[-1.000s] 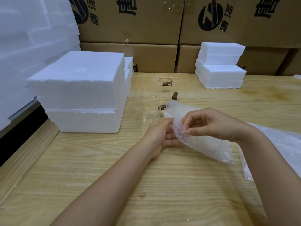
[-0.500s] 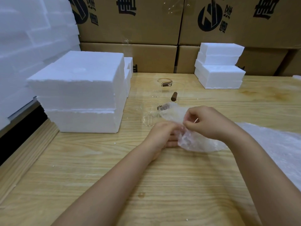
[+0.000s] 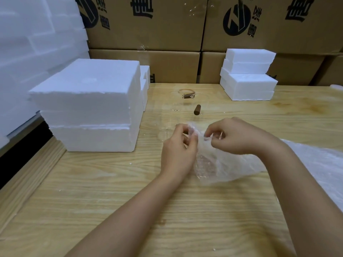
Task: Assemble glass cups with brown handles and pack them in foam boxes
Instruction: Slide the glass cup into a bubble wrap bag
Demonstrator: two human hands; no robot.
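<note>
foam boxes (image 3: 89, 108) left | brown handle (image 3: 197, 110) beyond bubble wrap (image 3: 228, 164) | cartons (image 3: 148, 38) behind

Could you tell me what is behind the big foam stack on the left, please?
A smaller foam stack peeks out behind the big stack, cardboard boxes beyond it. The big stack covers most of it.

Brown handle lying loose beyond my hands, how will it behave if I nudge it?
The brown handle looks like a short cylinder on its side, so it probably rolls. Small and solid-looking, it is likely light and stiff.
</note>
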